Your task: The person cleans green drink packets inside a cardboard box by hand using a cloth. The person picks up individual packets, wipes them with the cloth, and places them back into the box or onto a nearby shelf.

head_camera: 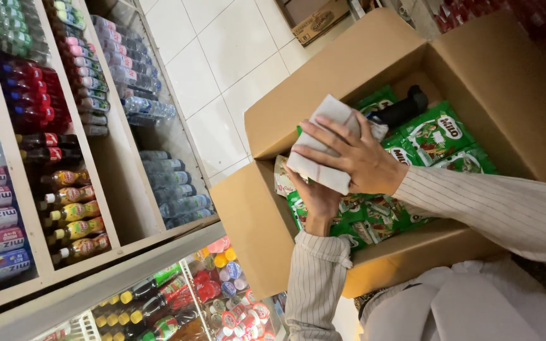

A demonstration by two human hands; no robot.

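Item one: a folded white cloth with a thin red stripe (327, 142), pressed flat between my two hands above the open brown cardboard carton (349, 69). My right hand (355, 155) lies on top, fingers spread wide over the cloth and pinning it; my left hand (317, 196) comes up from beneath, palm under the cloth's lower edge, so the cloth is sandwiched, with the fingers mostly hidden behind it. I judge this two-handed hold keeps the folds from falling open. Item two: green foil sachet packs (440, 136), laid flat in overlapping rows inside the carton, directly under and beside the cloth; they seem packed flat to fill the box. Item three: a dark, rounded object (406, 107) lying on the packs near the far wall, kind not clear to me. Item four: a wooden shelf unit (118, 164) well apart to the side, stocked with clear and coloured drink bottles (74, 211) in rows. Item five: white floor tiles (222, 57) between shelf and carton. Both sleeves are pale with fine stripes.
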